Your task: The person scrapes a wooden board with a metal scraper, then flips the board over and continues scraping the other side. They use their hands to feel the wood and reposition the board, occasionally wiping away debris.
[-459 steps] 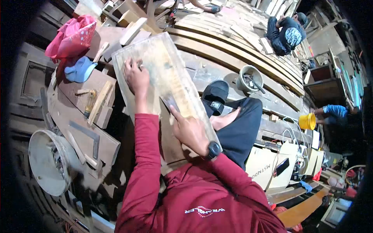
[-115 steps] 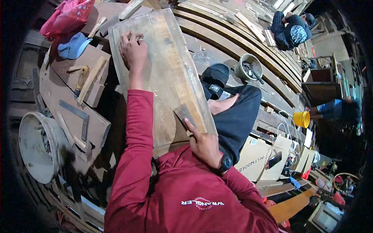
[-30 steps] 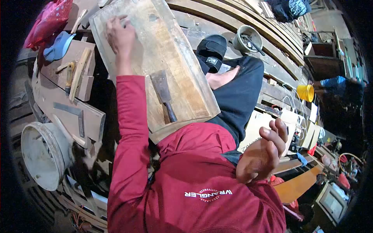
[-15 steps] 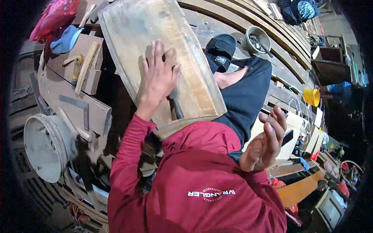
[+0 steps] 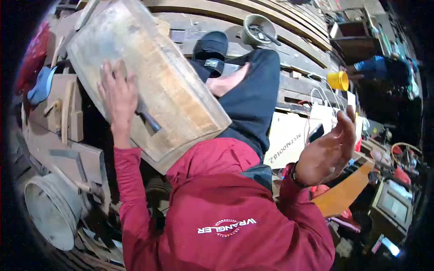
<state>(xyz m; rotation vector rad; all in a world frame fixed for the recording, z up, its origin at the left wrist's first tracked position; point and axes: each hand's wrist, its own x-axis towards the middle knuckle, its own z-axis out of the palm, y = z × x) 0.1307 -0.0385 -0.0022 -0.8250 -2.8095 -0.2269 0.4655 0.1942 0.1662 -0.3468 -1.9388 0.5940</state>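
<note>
Although mostly tan, the broad wooden panel (image 5: 172, 97), aslant before the person, is smudged grey toward its far end. Well apart from it, the right hand (image 5: 327, 151) is raised, fingers loosely extended and empty. The left hand (image 5: 119, 94) reaches over the panel palm down, fingers slightly parted, gripping nothing, beside a dark tool handle (image 5: 150, 121).

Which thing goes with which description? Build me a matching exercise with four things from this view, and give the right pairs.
Things:
1. left hand
2. cap
3. dark-handled tool
4. right hand

Descriptions:
A. partly hidden from view by a hand
B. raised, apart from the wooden board
C. over the board, palm down
D. light blue

Pairs: 1-C, 2-D, 3-A, 4-B
</note>
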